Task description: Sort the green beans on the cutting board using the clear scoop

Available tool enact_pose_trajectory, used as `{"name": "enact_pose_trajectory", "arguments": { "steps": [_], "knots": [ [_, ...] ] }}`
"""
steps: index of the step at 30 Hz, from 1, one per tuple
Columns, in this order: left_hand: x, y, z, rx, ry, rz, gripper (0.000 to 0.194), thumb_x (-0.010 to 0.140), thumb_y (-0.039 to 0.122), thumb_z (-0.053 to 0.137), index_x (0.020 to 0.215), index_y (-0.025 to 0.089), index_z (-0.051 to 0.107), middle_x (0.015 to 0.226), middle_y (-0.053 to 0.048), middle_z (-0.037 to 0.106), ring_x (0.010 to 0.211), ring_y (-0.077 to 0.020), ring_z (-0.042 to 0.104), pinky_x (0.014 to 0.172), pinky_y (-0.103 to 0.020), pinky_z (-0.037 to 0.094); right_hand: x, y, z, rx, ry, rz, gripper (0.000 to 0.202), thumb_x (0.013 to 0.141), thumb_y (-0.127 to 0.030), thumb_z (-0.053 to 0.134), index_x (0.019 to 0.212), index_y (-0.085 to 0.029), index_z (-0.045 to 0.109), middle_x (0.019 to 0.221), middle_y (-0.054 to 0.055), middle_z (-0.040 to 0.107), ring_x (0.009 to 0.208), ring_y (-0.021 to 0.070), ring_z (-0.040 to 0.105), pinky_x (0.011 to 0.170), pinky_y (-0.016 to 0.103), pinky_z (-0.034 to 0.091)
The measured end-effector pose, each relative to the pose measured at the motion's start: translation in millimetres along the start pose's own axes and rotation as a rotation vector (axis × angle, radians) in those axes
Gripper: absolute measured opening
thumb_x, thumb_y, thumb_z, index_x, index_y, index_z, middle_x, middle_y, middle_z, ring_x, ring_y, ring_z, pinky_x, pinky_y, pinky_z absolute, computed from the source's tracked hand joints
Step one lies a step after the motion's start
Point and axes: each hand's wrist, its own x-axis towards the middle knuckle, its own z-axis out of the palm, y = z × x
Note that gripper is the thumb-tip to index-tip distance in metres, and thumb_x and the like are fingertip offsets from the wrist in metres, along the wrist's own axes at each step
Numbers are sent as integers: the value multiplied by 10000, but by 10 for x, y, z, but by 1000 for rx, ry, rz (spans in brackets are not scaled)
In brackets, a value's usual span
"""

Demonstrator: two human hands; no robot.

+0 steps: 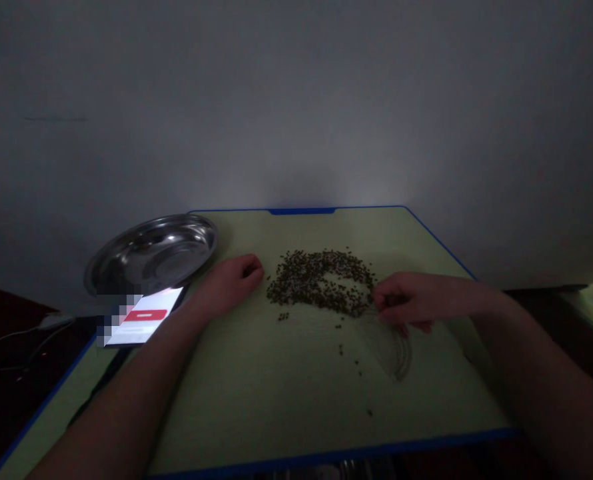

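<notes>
At the left end of the tabletop [276,400], a shiny metal basin [149,260] sits near the far edge. Just in front of it is a phone [146,323] with a lit screen, partly hidden by the left forearm. Next comes the left hand [234,283], low over the tabletop and just beside the seeds [299,283]. These lie in a broad, dark heap at the middle, with a thin patch inside it and a few strays towards the near edge. At the heap's right end are a clear plastic piece [399,363] with a curved, ridged edge and the right hand [406,300], which partly covers it.

The seeds look light, hard and dry, likely to roll or scatter if swept roughly. One alone is best pinched between thumb and forefinger; several could be drawn together with the fingertips. The plastic piece seems thin and light, and its curved edge offers the easiest hold.

The left hand's grip is loosely curled, fingers folded in, with nothing visible in it. The right hand's grip is drawn in, thumb near the bent fingers, at the seeds' edge; the dim, blurred view doesn't reveal whether it pinches a seed, holds the plastic or has nothing.
</notes>
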Motion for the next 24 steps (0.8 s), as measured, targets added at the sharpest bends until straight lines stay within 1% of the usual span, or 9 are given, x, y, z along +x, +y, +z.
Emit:
{"name": "enact_pose_trajectory", "arguments": {
  "steps": [4, 9, 11, 14, 16, 21, 24],
  "knots": [
    [-8, 28, 1, -3, 6, -8, 288, 827, 401, 424, 790, 177, 602, 767, -38, 643, 693, -183, 564, 612, -299, 398, -8, 38, -7, 41, 22, -3, 199, 849, -372, 580, 785, -187, 547, 676, -13, 629, 451, 70, 484, 418, 198, 359],
    [-11, 35, 9, -4, 14, -4, 292, 830, 398, 424, 794, 174, 609, 782, -42, 651, 693, -183, 567, 605, -298, 393, 25, -24, 31, 17, 72, -15, 225, 854, -408, 568, 817, -187, 582, 640, -21, 598, 469, 85, 467, 441, 217, 360],
    [-12, 28, 19, -12, 20, 2, 286, 835, 394, 428, 790, 175, 607, 780, -41, 654, 675, -175, 561, 601, -298, 387, 37, -62, 46, -31, 119, -39, 256, 858, -430, 559, 827, -182, 615, 663, -10, 596, 522, 103, 482, 477, 234, 380],
    [-16, 28, 30, -19, 26, 10, 269, 839, 375, 433, 785, 176, 605, 783, -44, 658, 663, -168, 556, 601, -300, 382, 45, -96, 60, -125, 210, -119, 307, 870, -465, 550, 835, -183, 666, 735, 15, 616, 651, 143, 526, 580, 271, 415],
    [-20, 31, 33, -22, 31, 14, 261, 838, 365, 436, 784, 176, 608, 790, -47, 662, 668, -167, 559, 603, -300, 381, 46, -99, 65, -173, 269, -148, 316, 870, -480, 551, 821, -194, 677, 740, 13, 619, 675, 154, 529, 610, 284, 412],
    [-26, 24, 39, -35, 39, 26, 265, 837, 371, 441, 787, 178, 616, 786, -44, 668, 660, -159, 552, 589, -292, 373, 84, -103, 105, -203, 403, -134, 333, 865, -504, 550, 760, -205, 652, 655, -13, 565, 609, 139, 492, 552, 268, 363],
    [-26, 9, 49, -45, 41, 27, 258, 830, 362, 448, 787, 179, 625, 773, -41, 669, 650, -159, 548, 584, -293, 372, 132, -195, 171, -226, 460, -157, 341, 881, -502, 540, 745, -204, 633, 632, -19, 550, 587, 129, 476, 530, 258, 341]
  ]
}}
